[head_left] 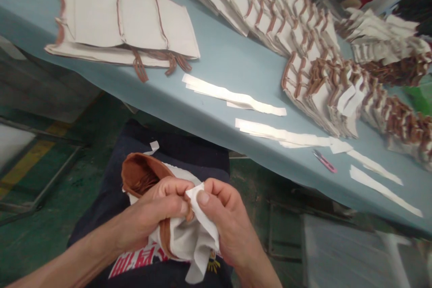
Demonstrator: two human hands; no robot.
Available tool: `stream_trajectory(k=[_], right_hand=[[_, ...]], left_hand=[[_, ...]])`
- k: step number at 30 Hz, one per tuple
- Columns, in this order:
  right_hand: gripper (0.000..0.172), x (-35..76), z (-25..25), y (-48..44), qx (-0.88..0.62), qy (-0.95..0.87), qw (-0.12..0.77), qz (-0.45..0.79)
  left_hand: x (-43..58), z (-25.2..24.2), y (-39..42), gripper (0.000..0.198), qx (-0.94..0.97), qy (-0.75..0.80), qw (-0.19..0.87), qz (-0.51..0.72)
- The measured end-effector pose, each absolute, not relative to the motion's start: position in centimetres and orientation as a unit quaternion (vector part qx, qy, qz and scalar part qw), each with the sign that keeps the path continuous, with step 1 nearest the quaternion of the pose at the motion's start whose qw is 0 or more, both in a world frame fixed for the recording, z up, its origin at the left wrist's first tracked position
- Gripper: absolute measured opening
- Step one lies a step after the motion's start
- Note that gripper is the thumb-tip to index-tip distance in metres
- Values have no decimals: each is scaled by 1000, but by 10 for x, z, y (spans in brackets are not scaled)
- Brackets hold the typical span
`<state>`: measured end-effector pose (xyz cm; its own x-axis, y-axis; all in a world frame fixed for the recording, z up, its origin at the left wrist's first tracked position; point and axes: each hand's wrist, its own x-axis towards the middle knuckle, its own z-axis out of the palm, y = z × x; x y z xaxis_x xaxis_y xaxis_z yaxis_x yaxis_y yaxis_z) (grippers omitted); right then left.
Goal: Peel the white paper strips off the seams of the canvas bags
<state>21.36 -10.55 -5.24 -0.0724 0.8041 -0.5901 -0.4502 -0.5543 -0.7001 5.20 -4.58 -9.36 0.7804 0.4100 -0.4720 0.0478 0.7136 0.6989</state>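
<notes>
On my lap lies a cream fabric piece (184, 236) with brown edging and a brown lining (143, 168) showing at its opening. My left hand (165, 204) pinches its edge from the left. Opposite it, my right hand (222, 213) grips a white strip (202, 222) between thumb and fingers, its loose tail hanging down over the fabric. The fingertips of both hands almost meet where strip and fabric come together. What lies under the fingers is partly hidden.
A blue-covered table (216, 49) crosses ahead. On it lie cut white strips (283, 135), a pink-handled snipper (324, 161), a stitched cream panel stack (135, 18) at left, and long rows of brown-edged fabric pieces (270, 13). A metal frame (37, 202) stands at lower left.
</notes>
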Motion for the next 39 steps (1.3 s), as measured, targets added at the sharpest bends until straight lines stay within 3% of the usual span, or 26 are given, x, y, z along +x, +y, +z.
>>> stream_trajectory(k=[10,20,26,32,39], right_hand=[[48,213,-36,-105,-626,-301,382,610],[64,217,-45,-107,-591,-246,388,663],[68,213,-60,-112,-511,-165,437,722],[64,209,-59,-111,-511,-176,469,699],[64,213,-50,-105,-504,-217,427,719]], left_hand=[[37,-83,-31,44,504,334,789,107],[38,-90,-32,33,498,318,798,119],[51,-94,-37,21,427,290,849,113],[50,-85,-39,34,436,307,836,131],[39,-93,-35,43,487,279,809,175]])
